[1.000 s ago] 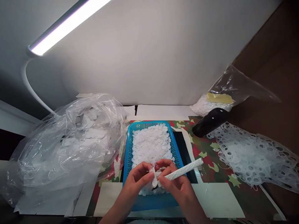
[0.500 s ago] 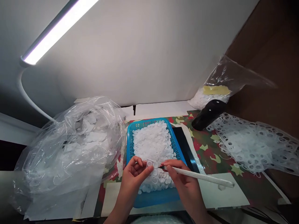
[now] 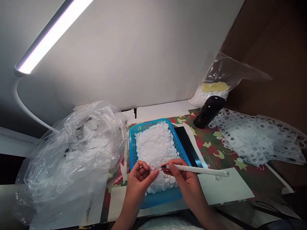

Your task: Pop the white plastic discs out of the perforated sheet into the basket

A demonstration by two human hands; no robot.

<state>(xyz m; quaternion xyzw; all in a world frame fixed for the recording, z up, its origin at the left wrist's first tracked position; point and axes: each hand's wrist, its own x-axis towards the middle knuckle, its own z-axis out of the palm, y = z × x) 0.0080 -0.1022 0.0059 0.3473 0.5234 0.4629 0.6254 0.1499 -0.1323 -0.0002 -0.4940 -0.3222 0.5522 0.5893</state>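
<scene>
1. Pinching a small translucent round disc in our left hand, we press thumb and forefinger together on its edge, while the other fingers curl loosely.
2. Our right hand closes its fingers around a slender white stick with a dark pointed tip. The tip sits just beside the disc, and we cannot tell whether they touch.
3. Both hands are over a bright blue plastic mesh basket heaped with flat white round discs; the pinched disc is just above the heap.
4. To our left, a large crumpled clear plastic bag holds loose white pieces.
5. To our right, a white sheet punched with round holes lies on a red-and-green camouflage-patterned mat, near a black rounded object and a clear plastic bag of white discs with a yellow label.
6. A pale green paper sheet lies below the stick's far end.
</scene>
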